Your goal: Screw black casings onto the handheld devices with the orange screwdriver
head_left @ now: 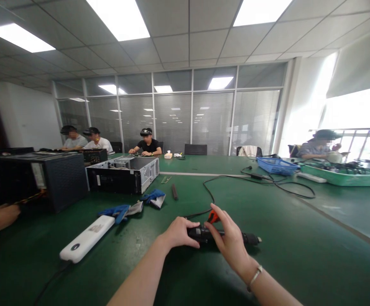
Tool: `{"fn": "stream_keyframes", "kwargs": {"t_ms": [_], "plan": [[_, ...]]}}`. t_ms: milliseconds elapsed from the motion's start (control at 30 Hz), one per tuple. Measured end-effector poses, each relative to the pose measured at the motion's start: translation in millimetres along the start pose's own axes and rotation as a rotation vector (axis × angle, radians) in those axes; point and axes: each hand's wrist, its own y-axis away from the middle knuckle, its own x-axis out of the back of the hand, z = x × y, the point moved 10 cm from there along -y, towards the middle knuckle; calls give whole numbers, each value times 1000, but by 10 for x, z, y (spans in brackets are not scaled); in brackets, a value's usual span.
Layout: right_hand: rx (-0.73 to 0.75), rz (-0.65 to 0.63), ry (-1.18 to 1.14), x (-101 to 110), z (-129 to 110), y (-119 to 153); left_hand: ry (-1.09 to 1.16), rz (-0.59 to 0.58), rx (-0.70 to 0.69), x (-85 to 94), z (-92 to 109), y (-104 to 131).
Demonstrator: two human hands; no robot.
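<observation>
A black, rod-shaped corded tool (249, 239) that looks like an electric screwdriver lies across the table in front of me, its narrow metal tip pointing right. My left hand (181, 233) grips its left end between thumb and fingers. Reaching over its middle, my right hand (231, 242) has thumb and fingers closed around a small orange-and-black piece (213, 217). Whether that piece is joined to the tool, I cannot tell. A black cord (209, 187) runs from near the tool's left end to the back right.
Left of me lie a white power strip (87, 239) and blue-grey gloves (155, 198). Behind them stand an open computer case (118, 180) and a black case (66, 180), with another person's hand (0, 219) beside it. Blue (277, 166) and green baskets (347, 178) sit right. Several people work around the table.
</observation>
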Motion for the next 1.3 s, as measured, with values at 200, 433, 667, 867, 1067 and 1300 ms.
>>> {"fn": "stream_keyframes", "kwargs": {"t_ms": [200, 433, 667, 867, 1067, 1300], "plan": [[-25, -3, -41, -10, 23, 0, -1, -49, -65, 13, 182, 41], [70, -15, -60, -4, -140, -17, 35, 54, -30, 24, 148, 9], [105, -13, -91, 3, -236, 5, 274, -44, -10, -118, 9, -33], [112, -20, -91, -6, -254, 26, 373, -38, -26, -156, -40, -51], [98, -48, -60, -34, -268, 45, 404, -41, -9, -153, -36, -44], [98, -2, -34, 6, -237, 35, 396, -51, 23, -141, -13, -26]]}}
